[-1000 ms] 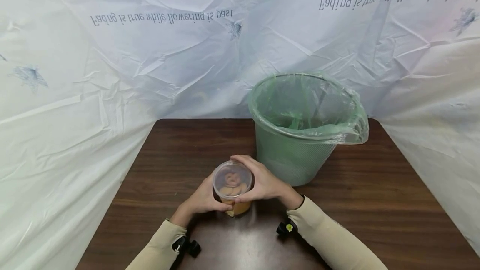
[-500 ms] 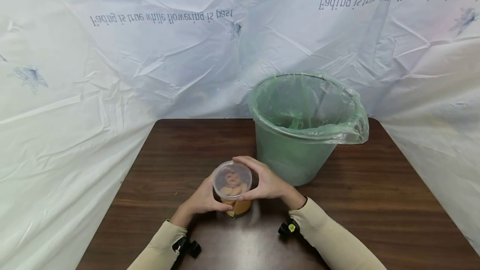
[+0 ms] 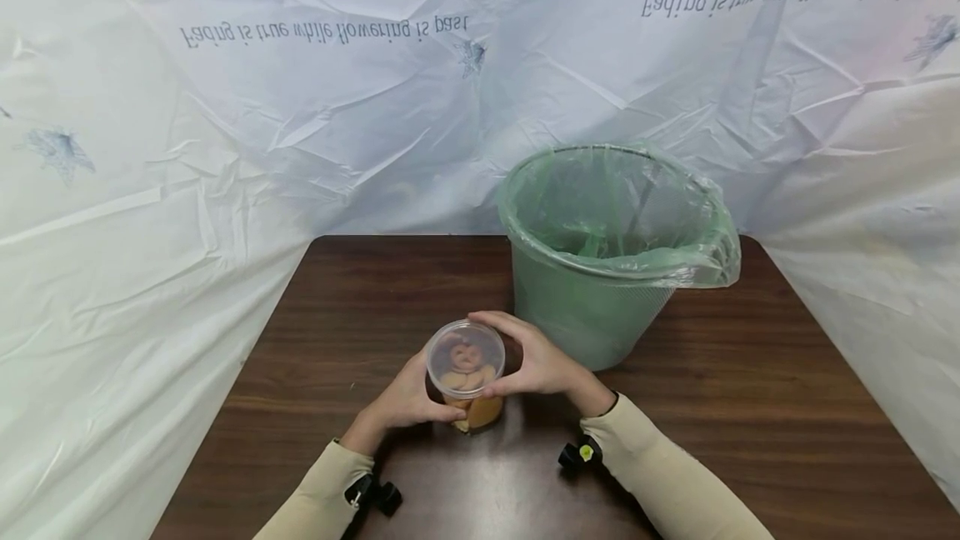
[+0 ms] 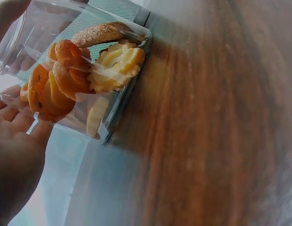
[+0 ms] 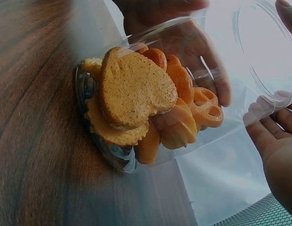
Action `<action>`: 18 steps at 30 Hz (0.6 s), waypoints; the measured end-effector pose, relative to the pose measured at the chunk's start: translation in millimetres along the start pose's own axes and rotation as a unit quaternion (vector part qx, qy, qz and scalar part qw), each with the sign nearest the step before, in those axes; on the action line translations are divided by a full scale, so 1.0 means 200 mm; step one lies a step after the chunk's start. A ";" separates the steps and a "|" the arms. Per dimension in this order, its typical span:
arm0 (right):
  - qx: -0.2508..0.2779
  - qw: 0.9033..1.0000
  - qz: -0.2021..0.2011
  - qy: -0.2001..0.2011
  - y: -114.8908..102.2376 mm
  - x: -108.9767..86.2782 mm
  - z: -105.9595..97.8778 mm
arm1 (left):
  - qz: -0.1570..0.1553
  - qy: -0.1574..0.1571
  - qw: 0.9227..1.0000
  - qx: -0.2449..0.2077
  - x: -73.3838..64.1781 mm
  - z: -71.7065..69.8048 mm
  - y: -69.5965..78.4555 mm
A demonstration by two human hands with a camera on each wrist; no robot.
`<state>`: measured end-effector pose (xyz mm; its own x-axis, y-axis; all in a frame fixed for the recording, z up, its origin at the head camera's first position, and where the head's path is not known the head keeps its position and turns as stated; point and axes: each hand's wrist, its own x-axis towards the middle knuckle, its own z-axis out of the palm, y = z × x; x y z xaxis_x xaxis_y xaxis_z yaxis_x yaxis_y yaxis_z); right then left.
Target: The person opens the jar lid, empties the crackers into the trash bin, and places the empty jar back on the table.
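Observation:
A clear plastic jar (image 3: 482, 413) of cookies stands upright on the table, its transparent lid (image 3: 465, 344) on top. My left hand (image 3: 407, 395) grips the jar's body from the left, thumb across the front. At the lid's right edge, my right hand (image 3: 538, 363) holds the rim between a thumb in front and fingers behind. Through the wall in the right wrist view shows a heart-shaped cookie (image 5: 136, 89), with a pretzel-shaped cookie (image 5: 207, 108) nearer the lid. The left wrist view has a pale ruffled cookie (image 4: 117, 67) near the base.
Behind and to the right of the jar stands a mesh wastebasket (image 3: 581, 319) lined with a green plastic bag (image 3: 615, 261). White printed sheeting (image 3: 337, 132) hangs around the back and sides of the dark wooden table (image 3: 750, 407).
My right thumb has slid a little rightward along the lid's rim, and the right wrist has shifted slightly right. My left hand and the jar stay in place.

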<state>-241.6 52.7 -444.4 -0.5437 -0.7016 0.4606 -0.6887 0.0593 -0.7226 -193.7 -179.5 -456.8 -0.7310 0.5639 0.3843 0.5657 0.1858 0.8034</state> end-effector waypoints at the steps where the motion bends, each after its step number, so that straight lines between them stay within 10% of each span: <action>1: 0.001 1.000 0.001 -0.001 0.00 0.00 0.00 | -0.001 0.000 1.000 -0.002 0.00 0.00 0.00; 18: 0.015 1.000 0.011 -0.014 -0.18 0.01 -0.06 | -0.007 -0.007 1.000 -0.016 0.00 0.00 0.02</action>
<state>-223.1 57.5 -411.6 -0.5445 -0.7200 0.4302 -0.6618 0.0537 -0.7477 -192.0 -178.1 -454.5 -0.7331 0.5723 0.3675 0.5437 0.1684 0.8222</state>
